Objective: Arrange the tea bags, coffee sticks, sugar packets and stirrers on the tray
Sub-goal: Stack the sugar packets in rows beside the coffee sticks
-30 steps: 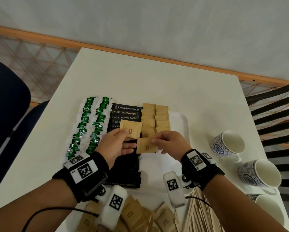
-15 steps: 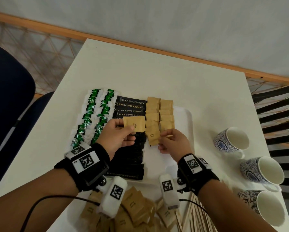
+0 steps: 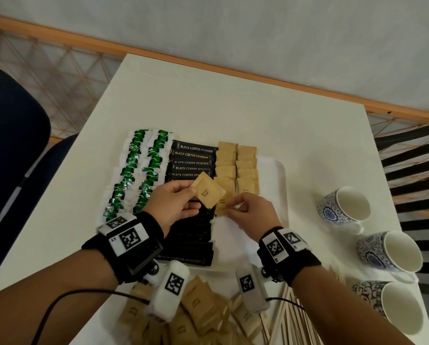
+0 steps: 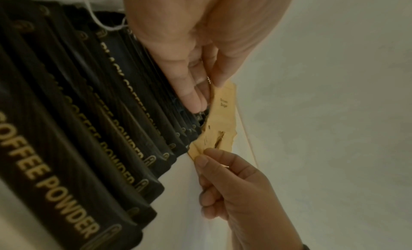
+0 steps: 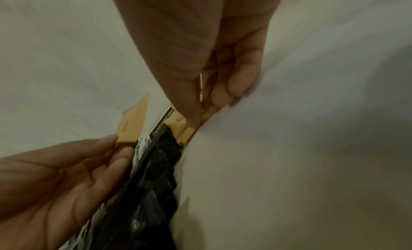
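Note:
On the white tray (image 3: 281, 170) lie green tea bags (image 3: 138, 170), black coffee sticks (image 3: 193, 155) and two columns of brown sugar packets (image 3: 245, 160). My left hand (image 3: 192, 192) pinches one sugar packet (image 3: 207, 192) by its corner, held tilted above the coffee sticks (image 4: 89, 130). My right hand (image 3: 230, 205) pinches another sugar packet (image 3: 220, 206) at the near end of the left sugar column, low on the tray. In the right wrist view, the right hand's fingertips (image 5: 196, 119) press that packet (image 5: 181, 130) beside the coffee sticks (image 5: 160, 165).
Loose sugar packets (image 3: 201, 312) are heaped at the table's near edge under my wrists, with wooden stirrers (image 3: 290, 319) to their right. Three blue-patterned cups (image 3: 345, 207) stand along the right side. A dark chair (image 3: 9, 158) is at the left.
My right hand carried its packet forward and down to the near end of the left sugar column. The left hand's packet turned to a tilted, diamond-like pose.

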`<state>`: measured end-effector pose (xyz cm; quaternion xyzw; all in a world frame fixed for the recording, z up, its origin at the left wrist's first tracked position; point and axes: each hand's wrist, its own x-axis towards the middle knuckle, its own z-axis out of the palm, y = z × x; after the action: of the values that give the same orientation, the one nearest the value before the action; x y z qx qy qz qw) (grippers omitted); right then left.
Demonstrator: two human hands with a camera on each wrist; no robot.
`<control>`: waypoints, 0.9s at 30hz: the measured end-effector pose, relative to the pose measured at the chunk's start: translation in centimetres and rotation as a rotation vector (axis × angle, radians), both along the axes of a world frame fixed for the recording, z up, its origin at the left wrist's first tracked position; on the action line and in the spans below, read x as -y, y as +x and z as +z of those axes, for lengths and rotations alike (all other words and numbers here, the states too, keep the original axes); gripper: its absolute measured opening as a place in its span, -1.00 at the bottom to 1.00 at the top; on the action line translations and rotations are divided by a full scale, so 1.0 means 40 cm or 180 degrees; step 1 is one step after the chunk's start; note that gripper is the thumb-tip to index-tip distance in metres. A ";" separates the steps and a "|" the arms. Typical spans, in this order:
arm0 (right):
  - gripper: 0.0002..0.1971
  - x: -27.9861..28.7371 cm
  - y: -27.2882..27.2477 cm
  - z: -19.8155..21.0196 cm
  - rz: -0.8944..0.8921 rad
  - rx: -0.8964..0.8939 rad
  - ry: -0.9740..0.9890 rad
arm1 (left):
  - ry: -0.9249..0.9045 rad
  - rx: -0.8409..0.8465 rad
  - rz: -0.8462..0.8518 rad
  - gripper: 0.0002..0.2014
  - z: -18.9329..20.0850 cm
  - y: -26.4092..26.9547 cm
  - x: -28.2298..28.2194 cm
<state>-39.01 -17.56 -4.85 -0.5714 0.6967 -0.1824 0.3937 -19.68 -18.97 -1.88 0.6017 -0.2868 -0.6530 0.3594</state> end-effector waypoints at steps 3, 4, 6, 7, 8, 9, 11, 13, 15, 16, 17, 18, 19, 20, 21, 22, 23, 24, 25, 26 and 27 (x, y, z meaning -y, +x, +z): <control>-0.90 0.001 0.005 0.011 -0.0230 0.0327 -0.0050 | 0.0006 0.0014 -0.0028 -0.85 0.006 -0.008 0.000; -0.83 0.001 0.007 0.021 -0.0331 0.0541 -0.0045 | 0.0004 0.0028 -0.0044 -0.86 0.008 -0.011 0.001; -0.77 -0.001 0.014 0.040 -0.0387 0.0921 -0.0006 | -0.0005 0.0084 -0.0109 -0.86 0.008 -0.020 0.002; -0.82 -0.003 0.017 0.049 -0.0285 0.0986 -0.0013 | -0.0019 0.0134 -0.0179 -0.86 0.008 -0.026 0.002; -0.90 -0.005 0.017 0.055 -0.0131 0.0969 -0.0004 | -0.0044 0.0183 -0.0268 -0.85 0.008 -0.034 0.002; -0.94 -0.007 0.015 0.060 0.0015 0.0945 0.0012 | -0.0076 0.0220 -0.0358 -0.84 0.009 -0.043 0.000; -0.96 -0.009 0.000 0.059 0.0085 0.0912 0.0067 | -0.0167 0.0309 -0.0530 -0.84 0.012 -0.061 -0.002; -0.98 -0.005 -0.030 0.054 -0.0139 0.0851 0.0107 | -0.0447 0.0744 -0.0831 -0.81 0.011 -0.074 0.000; -0.93 0.001 -0.066 0.047 -0.0391 0.0750 0.0144 | -0.0905 0.1529 -0.1331 -0.77 0.013 -0.078 0.006; -0.91 0.006 -0.082 0.041 -0.0490 0.0682 0.0171 | -0.1131 0.1968 -0.1601 -0.74 0.017 -0.079 0.010; -0.88 0.010 -0.094 0.036 -0.0565 0.0595 0.0186 | -0.1346 0.2418 -0.1868 -0.71 0.021 -0.080 0.014; -0.85 0.015 -0.103 0.031 -0.0608 0.0485 0.0191 | -0.1555 0.2863 -0.2125 -0.69 0.025 -0.081 0.019; -0.83 0.018 -0.107 0.028 -0.0616 0.0362 0.0197 | -0.1737 0.3244 -0.2352 -0.68 0.030 -0.086 0.024; -0.81 0.021 -0.110 0.025 -0.0595 0.0219 0.0213 | -0.1871 0.3531 -0.2535 -0.67 0.034 -0.093 0.028; -0.79 0.023 -0.110 0.023 -0.0566 0.0080 0.0234 | -0.1955 0.3733 -0.2675 -0.66 0.039 -0.101 0.031; -0.76 0.024 -0.108 0.021 -0.0537 -0.0051 0.0249 | -0.1989 0.3886 -0.2802 -0.64 0.043 -0.110 0.033; -0.73 0.024 -0.106 0.022 -0.0505 -0.0174 0.0259 | -0.1993 0.4011 -0.2926 -0.60 0.045 -0.120 0.035; -0.71 0.023 -0.104 0.024 -0.0468 -0.0302 0.0266 | -0.1970 0.4125 -0.3057 -0.55 0.046 -0.129 0.036; -0.69 0.022 -0.102 0.026 -0.0425 -0.0428 0.0261 | -0.1950 0.4230 -0.3173 -0.49 0.047 -0.138 0.037; -0.68 0.021 -0.100 0.028 -0.0382 -0.0522 0.0251 | -0.1940 0.4322 -0.3266 -0.44 0.046 -0.146 0.039; -0.68 0.020 -0.099 0.029 -0.0351 -0.0579 0.0236 | -0.1947 0.4396 -0.3336 -0.41 0.044 -0.152 0.040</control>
<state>-42.97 -18.35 -3.69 -0.5313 0.7662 -0.1252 0.3391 -25.75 -20.57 -0.12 0.5299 -0.8342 -0.1236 -0.0901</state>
